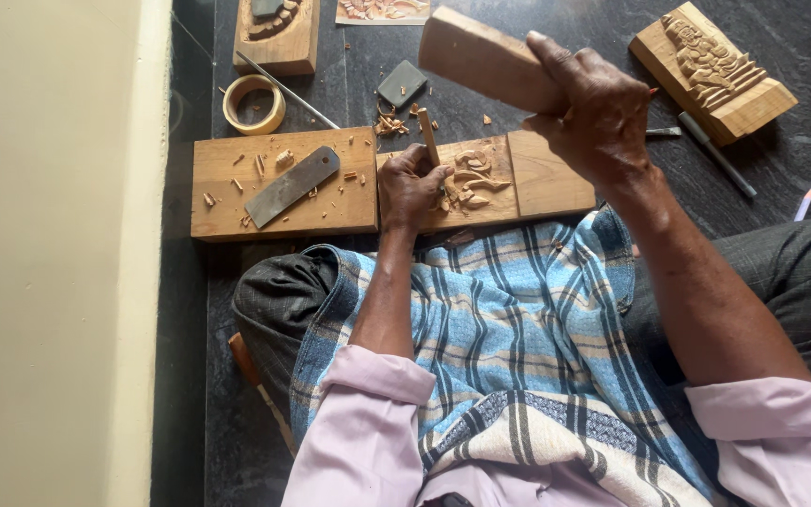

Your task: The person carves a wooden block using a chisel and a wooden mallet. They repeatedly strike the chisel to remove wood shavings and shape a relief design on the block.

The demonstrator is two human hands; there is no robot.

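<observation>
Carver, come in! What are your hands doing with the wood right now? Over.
Left hand shut on chisel, tip on carved wood block. Right hand shut on wooden mallet, raised above. Wood chips nearby, nothing in the way.

left hand (412, 185) clenched low, right hand (593, 113) fisted, raised.

From my remote seat, the carved board (490, 178) lies on the floor (537, 28) just before the lap. A second board (279, 183) butts it at nine o'clock, with a flat blade (291, 186) lying on it. A tape ring (253, 103) sits at eleven, a carved block (711, 70) at two.
</observation>
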